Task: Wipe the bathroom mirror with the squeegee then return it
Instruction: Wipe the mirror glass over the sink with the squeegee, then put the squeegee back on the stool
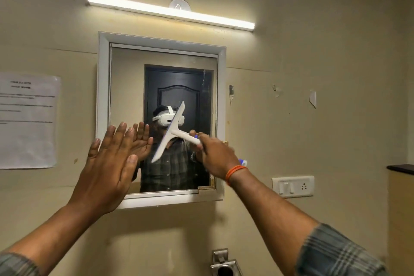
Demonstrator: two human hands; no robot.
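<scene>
A white-framed mirror hangs on the beige wall. My right hand grips the handle of a white squeegee. Its blade stands tilted against the lower middle of the glass, top end leaning right. My left hand is raised with straight fingers in front of the mirror's lower left corner; whether it touches the glass I cannot tell. The mirror reflects a person in a plaid shirt and a dark door.
A tube light glows above the mirror. A paper notice is stuck on the wall at left. A switch and socket plate sits at right, a dark ledge at far right. A metal fitting juts out below.
</scene>
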